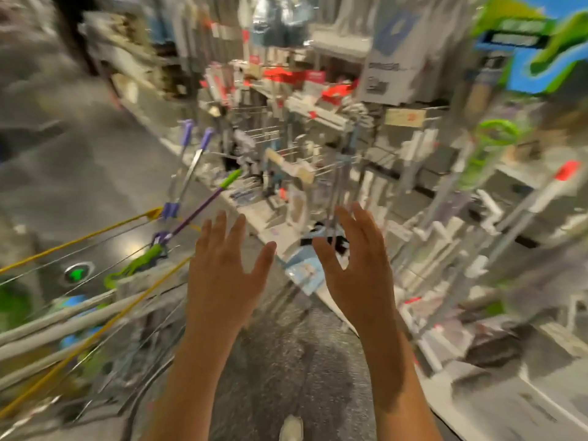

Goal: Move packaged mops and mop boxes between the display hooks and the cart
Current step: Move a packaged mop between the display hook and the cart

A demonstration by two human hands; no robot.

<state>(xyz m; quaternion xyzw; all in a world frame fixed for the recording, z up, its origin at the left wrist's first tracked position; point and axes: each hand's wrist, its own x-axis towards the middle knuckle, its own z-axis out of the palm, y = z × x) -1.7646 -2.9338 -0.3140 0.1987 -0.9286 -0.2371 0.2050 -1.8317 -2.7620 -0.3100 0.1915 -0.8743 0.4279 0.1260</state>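
Packaged mops (187, 198) with purple handles and green tips stand out of the cart (79, 313) at the lower left, their handles leaning up and to the right, past the cart's yellow-trimmed rim. More long white handles lie across the cart's near side. The whole view is smeared by motion, so fine detail on the packaging cannot be read.

Both hands are raised in the middle of the view, palms facing each other, neither holding anything. The left hand (222, 275) has its fingers straight and spread, thumb out to the right. The right hand (356, 268) has its fingers spread and slightly bent, thumb out to the left. Open air lies between the two hands, and through it shows a pale blue packet (302, 272) at the front edge of the lowest shelf.

The display hooks (286, 135) run along the right side, from the far middle to the near right, with wire prongs sticking out toward the aisle and white and grey goods hanging from them. Red price tags (563, 170) mark several shelf edges. A green and blue packaged item (541, 43) hangs at the top right.

The grey floor (280, 361) forms a narrow lane between the cart's right edge and the base shelf (429, 351) of the display; the forearms reach out over this lane. A wider stretch of floor opens to the upper left beyond the cart. A white shoe (291, 428) shows at the bottom edge.
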